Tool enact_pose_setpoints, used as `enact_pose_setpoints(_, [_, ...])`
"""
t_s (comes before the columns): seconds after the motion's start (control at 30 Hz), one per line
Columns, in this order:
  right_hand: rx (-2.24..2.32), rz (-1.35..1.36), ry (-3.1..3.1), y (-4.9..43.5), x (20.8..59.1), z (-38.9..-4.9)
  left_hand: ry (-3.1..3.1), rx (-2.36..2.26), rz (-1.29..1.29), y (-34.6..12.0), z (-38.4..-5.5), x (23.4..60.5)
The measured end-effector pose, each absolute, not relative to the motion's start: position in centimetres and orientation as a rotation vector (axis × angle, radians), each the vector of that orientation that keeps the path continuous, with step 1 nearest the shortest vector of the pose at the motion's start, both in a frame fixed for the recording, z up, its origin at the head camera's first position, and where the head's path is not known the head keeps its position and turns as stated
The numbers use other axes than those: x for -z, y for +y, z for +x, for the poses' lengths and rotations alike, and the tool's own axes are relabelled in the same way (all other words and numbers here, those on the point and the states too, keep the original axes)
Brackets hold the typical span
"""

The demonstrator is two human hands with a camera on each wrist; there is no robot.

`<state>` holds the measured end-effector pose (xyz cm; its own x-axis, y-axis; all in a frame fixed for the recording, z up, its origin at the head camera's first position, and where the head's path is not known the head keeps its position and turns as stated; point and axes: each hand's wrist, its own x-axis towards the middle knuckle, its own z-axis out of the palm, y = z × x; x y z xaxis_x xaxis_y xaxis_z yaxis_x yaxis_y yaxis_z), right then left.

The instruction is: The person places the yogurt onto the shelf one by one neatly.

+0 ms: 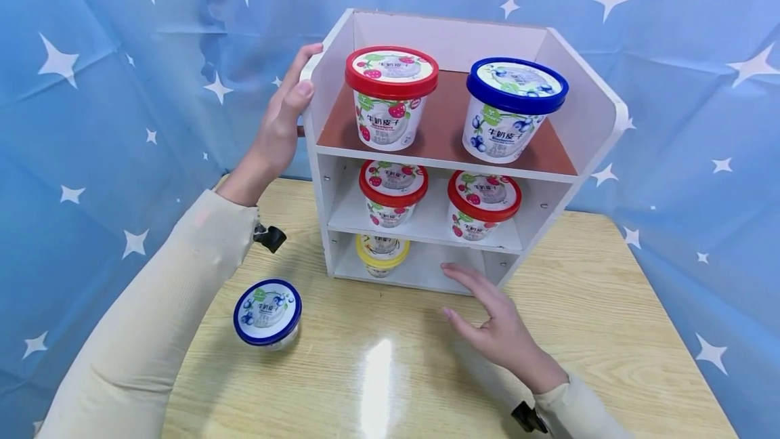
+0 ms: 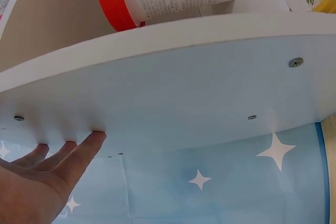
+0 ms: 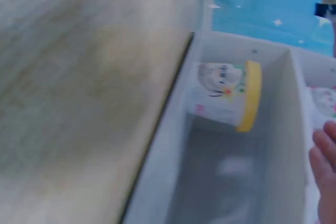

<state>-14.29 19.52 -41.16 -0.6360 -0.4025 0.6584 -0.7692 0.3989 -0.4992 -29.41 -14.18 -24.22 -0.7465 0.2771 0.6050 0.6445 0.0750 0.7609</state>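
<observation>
A small white three-tier shelf point(image 1: 466, 43) with a brown top board stands on the wooden table. My left hand point(image 1: 282, 114) touches its left side panel; in the left wrist view, straight fingertips point(image 2: 97, 136) press the outer face. My right hand point(image 1: 496, 330) holds nothing and hovers before the bottom tier, fingers extended. Beside a bare stretch of that tier, a yellow-lidded tub point(image 1: 382, 254) stands at the left. Two red-lidded strawberry tubs point(image 1: 393, 192) point(image 1: 484, 203) occupy the middle tier. On top are a larger red-lidded tub point(image 1: 390, 103) and a blue-lidded blueberry tub point(image 1: 512, 110).
Another blue-lidded tub point(image 1: 268, 314) sits on the table point(image 1: 329, 385), left of the shelf and below my left forearm. Blue cloth point(image 1: 152, 53) printed with white stars hangs behind and along both sides. Dark straps point(image 1: 269, 237) show at my wrists.
</observation>
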Motion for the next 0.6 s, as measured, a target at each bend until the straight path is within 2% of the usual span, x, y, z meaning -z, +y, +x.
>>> enact_pose_setpoints(0.27, [-1.067, 1.029, -1.72, 18.5, 35.7, -14.3, -2.067, 1.696, -0.91, -14.2, -29.3, 24.1])
enact_pose_setpoints(0.6, [-1.122, 0.74, -1.287, 19.9, 32.8, -16.5, -2.057, 1.701, -0.922, -14.1, -29.3, 24.3])
